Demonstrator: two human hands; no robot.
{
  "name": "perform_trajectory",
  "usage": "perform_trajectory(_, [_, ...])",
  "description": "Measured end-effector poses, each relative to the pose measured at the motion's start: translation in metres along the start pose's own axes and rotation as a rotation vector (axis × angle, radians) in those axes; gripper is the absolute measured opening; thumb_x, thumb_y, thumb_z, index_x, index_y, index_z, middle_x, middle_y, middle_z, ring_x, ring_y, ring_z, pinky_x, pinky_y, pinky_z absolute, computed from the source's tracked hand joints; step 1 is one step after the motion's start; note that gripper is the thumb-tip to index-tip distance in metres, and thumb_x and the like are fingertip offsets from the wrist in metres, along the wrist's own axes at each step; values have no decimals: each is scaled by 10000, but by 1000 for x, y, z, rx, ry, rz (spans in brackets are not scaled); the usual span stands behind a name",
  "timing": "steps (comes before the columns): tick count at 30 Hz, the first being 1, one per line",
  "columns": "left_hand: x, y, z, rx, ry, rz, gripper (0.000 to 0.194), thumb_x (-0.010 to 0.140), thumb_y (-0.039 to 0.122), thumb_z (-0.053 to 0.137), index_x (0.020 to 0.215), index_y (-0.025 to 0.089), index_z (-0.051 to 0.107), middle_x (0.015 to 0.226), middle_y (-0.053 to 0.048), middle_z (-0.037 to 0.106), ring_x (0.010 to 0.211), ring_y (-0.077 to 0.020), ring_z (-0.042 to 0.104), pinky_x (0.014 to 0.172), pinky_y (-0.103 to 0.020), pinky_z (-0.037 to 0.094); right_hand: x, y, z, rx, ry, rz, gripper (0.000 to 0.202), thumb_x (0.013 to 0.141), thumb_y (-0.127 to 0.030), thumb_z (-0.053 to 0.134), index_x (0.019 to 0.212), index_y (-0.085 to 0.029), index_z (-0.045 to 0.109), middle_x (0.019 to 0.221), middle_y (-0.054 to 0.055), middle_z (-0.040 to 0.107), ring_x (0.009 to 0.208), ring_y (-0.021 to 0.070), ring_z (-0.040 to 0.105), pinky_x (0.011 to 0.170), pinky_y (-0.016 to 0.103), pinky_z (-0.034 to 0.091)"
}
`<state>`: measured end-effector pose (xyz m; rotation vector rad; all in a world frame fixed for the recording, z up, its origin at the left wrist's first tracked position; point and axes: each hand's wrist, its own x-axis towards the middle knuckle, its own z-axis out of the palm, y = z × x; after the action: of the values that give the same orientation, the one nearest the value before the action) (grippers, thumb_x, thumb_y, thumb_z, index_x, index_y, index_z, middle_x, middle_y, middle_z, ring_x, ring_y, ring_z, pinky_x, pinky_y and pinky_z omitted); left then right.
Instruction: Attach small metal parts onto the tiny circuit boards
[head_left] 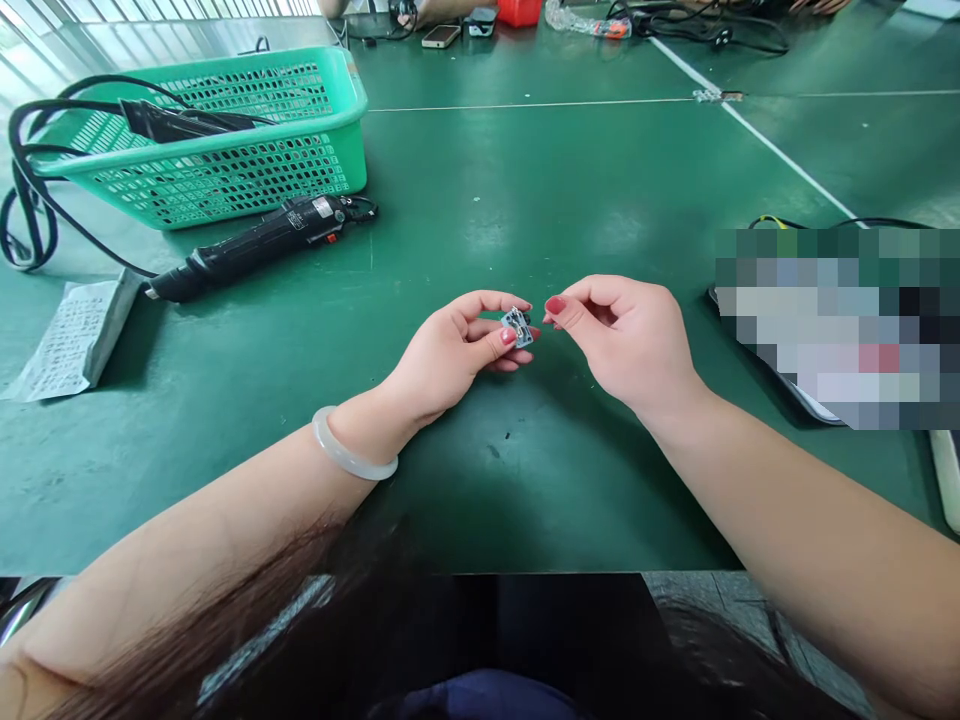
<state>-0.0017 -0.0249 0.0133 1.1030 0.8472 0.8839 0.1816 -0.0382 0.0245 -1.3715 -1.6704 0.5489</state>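
Along the lower part of the frame, your forearms reach over the near edge of the green surface (450,510); a pale bracelet (349,452) rings your left wrist.

Mid-frame: your left hand (442,350) holds a small grey-and-black part (517,326) between thumb and fingers, lifted clear of the surface. Your right hand (637,335) sits just beside it, thumb and forefinger drawn narrow; whether they pinch something tiny, cannot tell. The part lies at your left fingertips, a slight gap from the right ones.

Progress: part picked up, that much done. Handling looks under way rather than finished, by judgement. Too small to read whether anything has been fitted to it, so what is left stays open.

Right of frame: a pixelated item (840,340), details hidden. Left of frame: a paper-wrapped block (67,335), then a black power driver (255,245), lying out of your grasp.

Beyond, upper left: a green basket (352,110) with cabled black gear. Top edge: a phone (441,37), a red container (519,10), dark cables (697,25).
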Motion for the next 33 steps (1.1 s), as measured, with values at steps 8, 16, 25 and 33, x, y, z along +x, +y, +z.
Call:
perform_trajectory(8, [6, 5, -3, -210, 331, -45, 126, 948, 71, 558, 991, 169, 624, 951, -22, 756, 741, -52, 689, 864, -229, 573, 7, 22, 12, -231, -282, -75, 108, 827, -231, 740, 900, -252, 817, 849, 19, 707, 668, 143, 542, 644, 321, 423])
perform_trajectory(16, [6, 3, -2, -194, 315, -43, 136, 917, 61, 602, 992, 167, 642, 897, -6, 719, 742, -63, 685, 885, -251, 575, 11, 17, 19, -338, -347, -82, 157, 870, -154, 663, 769, -225, 760, 860, 32, 707, 811, 190, 625, 724, 336, 443])
perform_trajectory(25, [5, 5, 1, -183, 288, -59, 145, 926, 36, 583, 994, 146, 647, 841, 6, 710, 699, -59, 683, 803, -235, 568, 10, 18, 22, -507, -412, -133, 174, 917, -126, 554, 853, -182, 706, 949, 68, 688, 852, 206, 598, 701, 327, 406])
perform_trajectory(33, [5, 6, 2, -192, 293, -66, 149, 931, 27, 573, 984, 143, 649, 824, 7, 712, 690, -61, 685, 779, -227, 559, 14, 24, 11, -275, -412, -109, 223, 916, -121, 548, 875, -207, 749, 929, 43, 706, 848, 182, 624, 757, 325, 447])
